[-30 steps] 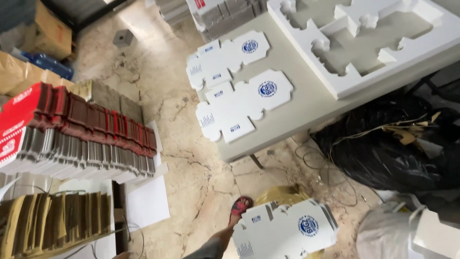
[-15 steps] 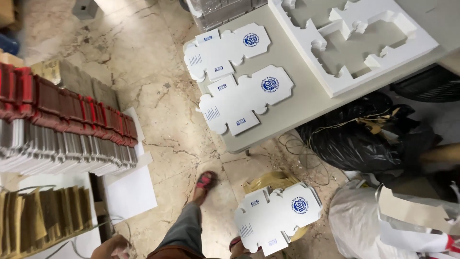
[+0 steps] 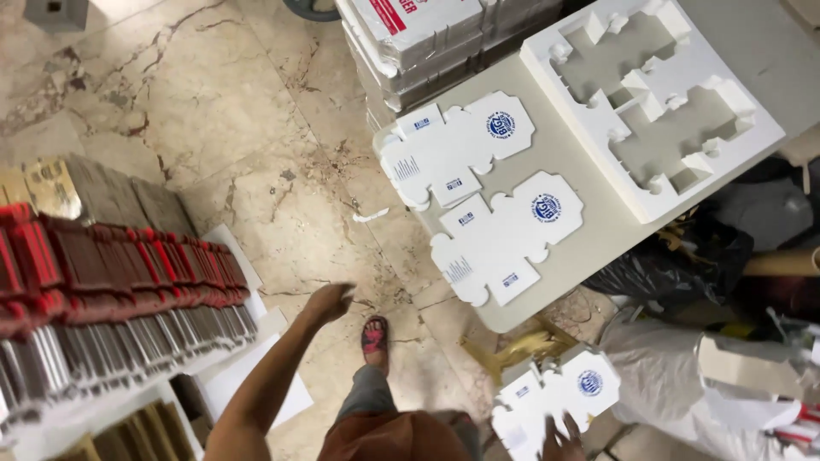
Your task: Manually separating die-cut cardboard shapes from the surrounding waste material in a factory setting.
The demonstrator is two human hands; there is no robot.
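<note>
My right hand (image 3: 559,441) is at the bottom edge and grips a flat white die-cut carton blank (image 3: 559,391) with a round blue mark, held low beside the table's near corner. My left hand (image 3: 330,300) is stretched out over the marble floor with nothing in it, its fingers loosely apart and close to the rows of red and grey flat cartons (image 3: 120,299). Two more white carton blanks (image 3: 457,145) (image 3: 506,241) lie flat side by side on the grey table (image 3: 589,256).
A white foam insert (image 3: 658,107) lies on the table's far part. Stacked boxes (image 3: 436,34) stand behind the table. A black bag (image 3: 679,256) and a white bag (image 3: 675,388) sit under and beside it. My foot in a red sandal (image 3: 374,335) is on the floor.
My left arm has swung up into view and reaches out over the floor toward the carton rows. My foot has stepped forward. The blank stays in my right hand.
</note>
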